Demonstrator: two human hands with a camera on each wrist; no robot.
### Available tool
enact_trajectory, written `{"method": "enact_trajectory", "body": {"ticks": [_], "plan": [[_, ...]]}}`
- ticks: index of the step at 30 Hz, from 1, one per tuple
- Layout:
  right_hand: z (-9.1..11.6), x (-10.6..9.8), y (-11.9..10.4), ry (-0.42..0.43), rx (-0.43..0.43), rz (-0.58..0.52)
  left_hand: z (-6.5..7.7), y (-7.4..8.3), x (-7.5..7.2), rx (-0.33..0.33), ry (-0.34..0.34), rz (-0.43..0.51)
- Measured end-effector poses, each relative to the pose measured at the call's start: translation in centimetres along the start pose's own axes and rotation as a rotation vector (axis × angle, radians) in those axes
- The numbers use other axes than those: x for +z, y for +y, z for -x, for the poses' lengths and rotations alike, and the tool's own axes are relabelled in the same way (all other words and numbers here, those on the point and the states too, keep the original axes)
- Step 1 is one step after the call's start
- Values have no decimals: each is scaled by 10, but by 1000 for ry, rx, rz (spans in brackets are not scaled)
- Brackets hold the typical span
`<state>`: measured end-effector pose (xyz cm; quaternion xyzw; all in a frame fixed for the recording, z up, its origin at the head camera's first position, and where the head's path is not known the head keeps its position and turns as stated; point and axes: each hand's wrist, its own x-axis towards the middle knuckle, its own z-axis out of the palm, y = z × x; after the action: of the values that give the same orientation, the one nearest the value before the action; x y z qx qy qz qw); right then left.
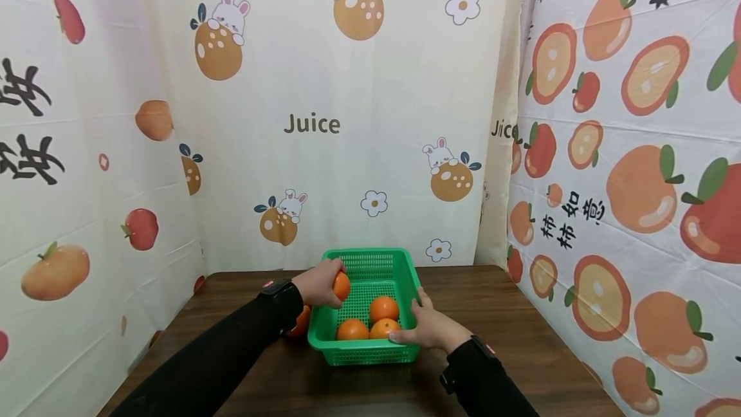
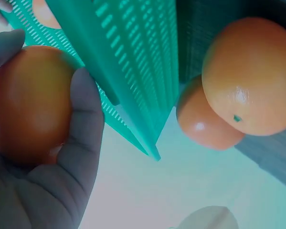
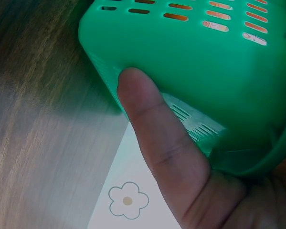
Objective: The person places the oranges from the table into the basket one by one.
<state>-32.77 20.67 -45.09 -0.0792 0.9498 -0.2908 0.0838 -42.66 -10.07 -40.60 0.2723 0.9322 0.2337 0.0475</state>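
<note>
My left hand (image 1: 320, 283) grips an orange (image 1: 341, 286) over the left side of a green plastic basket (image 1: 365, 356). In the left wrist view, thumb and fingers wrap around this orange (image 2: 35, 105), close beside the basket wall (image 2: 133, 62). Three other oranges (image 1: 384, 308) lie in the front part of the basket. My right hand (image 1: 437, 327) holds the basket at its front right corner, fingers along the right side and thumb at the front. The right wrist view shows the thumb (image 3: 157, 129) lying against the green wall (image 3: 190, 71).
Left of the basket, partly hidden by my left wrist, an orange (image 1: 300, 324) sits on the dark wooden table (image 1: 480, 301). Two oranges (image 2: 252, 76) show outside the basket in the left wrist view. Fruit-printed curtains (image 1: 370, 166) surround the table on three sides.
</note>
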Motion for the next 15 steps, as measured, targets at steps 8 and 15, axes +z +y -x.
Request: {"method": "enact_trajectory", "body": {"ticks": [8, 15], "plan": [[1, 1, 1, -7, -5, 6, 2, 7, 2, 10, -16, -74], [0, 0, 3, -6, -10, 11, -2, 5, 3, 35, -25, -85]]}}
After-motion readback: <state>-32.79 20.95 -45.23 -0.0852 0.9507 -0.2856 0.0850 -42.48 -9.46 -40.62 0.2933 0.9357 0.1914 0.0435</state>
